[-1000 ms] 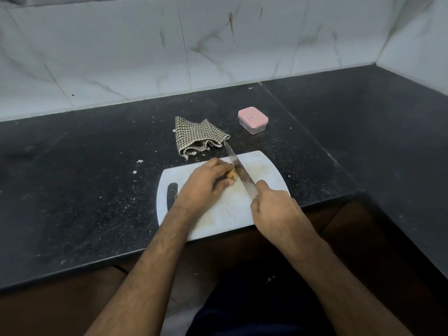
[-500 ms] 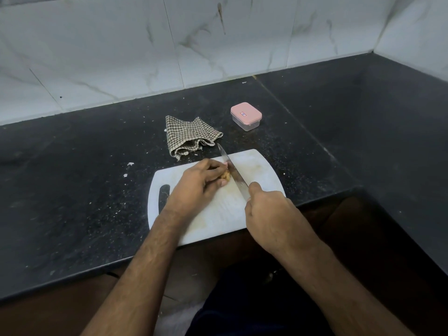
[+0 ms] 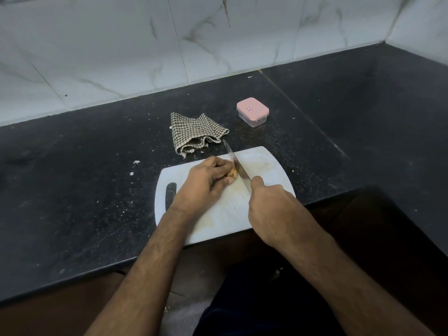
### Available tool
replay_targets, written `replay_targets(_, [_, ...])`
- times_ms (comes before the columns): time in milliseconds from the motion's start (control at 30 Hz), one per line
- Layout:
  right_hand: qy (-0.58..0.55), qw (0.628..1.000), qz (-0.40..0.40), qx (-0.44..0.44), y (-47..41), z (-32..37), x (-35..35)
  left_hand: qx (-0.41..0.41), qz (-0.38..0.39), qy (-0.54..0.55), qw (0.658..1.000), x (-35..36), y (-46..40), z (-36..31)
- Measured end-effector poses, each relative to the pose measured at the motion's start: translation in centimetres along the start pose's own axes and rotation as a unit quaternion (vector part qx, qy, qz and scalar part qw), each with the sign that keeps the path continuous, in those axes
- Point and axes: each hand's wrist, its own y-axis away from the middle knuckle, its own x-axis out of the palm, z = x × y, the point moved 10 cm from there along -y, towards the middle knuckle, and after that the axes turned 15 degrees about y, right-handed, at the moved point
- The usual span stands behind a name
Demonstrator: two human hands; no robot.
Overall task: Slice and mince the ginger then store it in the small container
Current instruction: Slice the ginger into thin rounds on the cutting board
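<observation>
left hand (image 3: 204, 184) curled on ginger (image 3: 233, 174) | right hand (image 3: 271, 209) grips knife (image 3: 236, 163)

ginger (image 3: 233, 173): small tan knob, lay on the white cutting board (image 3: 266, 166), mostly covered by the left hand (image 3: 206, 183) | knife (image 3: 236, 163): blade tilted, edge against the ginger, handle in the right hand (image 3: 274, 209) | container (image 3: 252, 112): small, clear, pink lid shut, upright on the tabletop (image 3: 97, 190) beyond the board
</observation>
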Motion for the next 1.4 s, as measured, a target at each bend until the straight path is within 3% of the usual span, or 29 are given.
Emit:
replay_targets(500, [-0.012, 0.999, 0.03, 0.019, -1.6, 0.1, 1.1, -0.019, -0.012, 0.026, 0.999, -0.7, 0.5, 0.3])
replay_targets(767, [-0.061, 0.997, -0.039, 0.022, 1.0, -2.8, -0.3, -0.049, -0.014, 0.066, 0.997, -1.0, 0.3, 0.9])
replay_targets(933, [-0.046, 0.998, -0.041, 0.011, 1.7, -2.5, 0.4, -0.042, -0.015, 0.035, 0.998, -0.8, 0.4, 0.4])
replay_targets(1100, [-0.028, 0.998, -0.053, 0.009, 1.8, -2.1, 0.3, -0.089, -0.022, 0.066, 0.994, -1.2, 0.8, 0.9])
replay_targets(1400, [-0.014, 0.999, -0.05, 0.005, 2.3, -1.6, 0.2, -0.048, -0.032, 0.068, 0.996, -1.5, 0.4, 0.4])
